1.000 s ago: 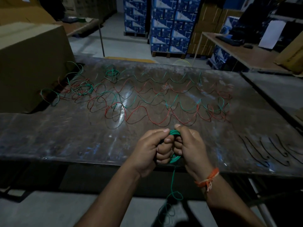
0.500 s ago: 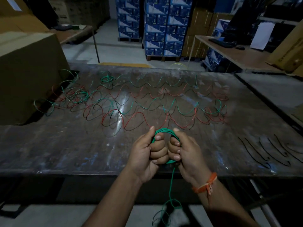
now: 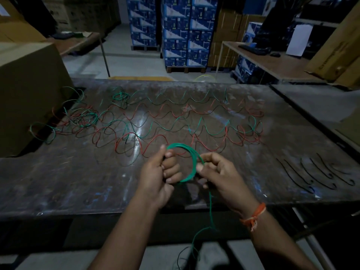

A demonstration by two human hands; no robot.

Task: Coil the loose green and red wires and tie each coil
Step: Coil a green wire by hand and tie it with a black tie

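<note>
Two things fill most of your view: the dim storeroom and the worn metal table (image 3: pixel 58 182) in front of you. Beyond the table's far edge, stacks of blue boxes (image 3: pixel 175 32) stand on pallets, with brown cartons just to their right. A wooden desk (image 3: pixel 272 63) beyond the table's far right corner carries a keyboard and a white sheet. A large cardboard box (image 3: pixel 29 94) sits on the table's left end.

Across the far half of the table, loose green and red wires (image 3: pixel 175 125) lie in wavy rows, tangling thicker toward the cardboard box. Near the table's right end, a row of thin black ties (image 3: pixel 311 172) lies side by side.

Over the table's near edge, you hold a green coil (image 3: pixel 191 162) between both hands, which are close together but not touching. Your left hand (image 3: pixel 157 176) grips the coil's left side, thumb up against it. Your right hand (image 3: pixel 224 174), an orange thread on its wrist, pinches the coil's right side between thumb and fingers. The coil's tail drops from your right hand below the table's edge to the floor.

The light is poor: wire ends at the floor blur into shadow, and the box labels are unreadable. Your left fingers hide the coil's lower left.
</note>
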